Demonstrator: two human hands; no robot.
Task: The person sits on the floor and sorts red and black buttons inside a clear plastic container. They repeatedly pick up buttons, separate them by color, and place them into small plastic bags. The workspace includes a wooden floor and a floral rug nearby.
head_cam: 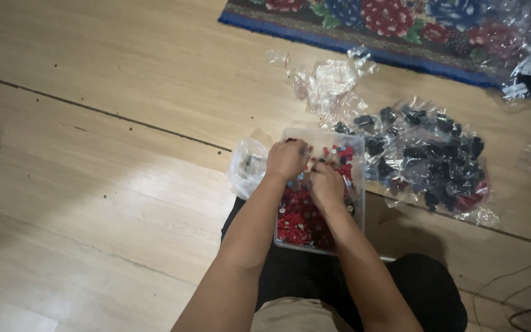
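Note:
A clear plastic tub [356, 142] full of small red, black and silvery parts [299, 221] rests on the wooden floor in front of my legs. Both hands are over the tub. My left hand [287, 158] is curled near the far left corner, fingers closed on small parts. My right hand [326, 184] lies lower in the middle of the tub, fingers bent down into the parts. What sits inside each fist is too small to make out.
A heap of clear bags with dark parts [428, 160] lies right of the tub. Crumpled clear bags [327, 83] lie behind it, another [247, 166] at its left. A flowered rug [394, 24] runs along the top. Cables [523, 301] trail at lower right.

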